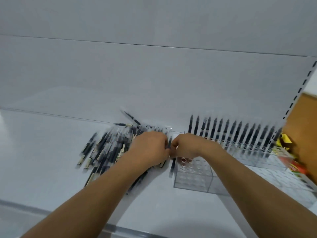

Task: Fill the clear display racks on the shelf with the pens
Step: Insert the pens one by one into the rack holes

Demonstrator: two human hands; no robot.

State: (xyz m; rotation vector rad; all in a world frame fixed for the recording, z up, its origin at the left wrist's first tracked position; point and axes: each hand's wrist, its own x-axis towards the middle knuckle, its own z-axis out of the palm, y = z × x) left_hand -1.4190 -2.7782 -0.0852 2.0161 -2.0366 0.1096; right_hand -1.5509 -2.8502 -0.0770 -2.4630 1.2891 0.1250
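though a row of pens (240,134) stands in the rack (193,179), a big pile (106,148) waits; left grip (149,147) and right grip (186,145) pinch one pen (169,143).

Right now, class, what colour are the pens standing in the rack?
The pens look black; head view shows them.

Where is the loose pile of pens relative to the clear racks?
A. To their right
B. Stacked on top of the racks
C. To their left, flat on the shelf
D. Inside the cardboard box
C: the loose pens lie flat on the shelf, to the left of the clear racks.
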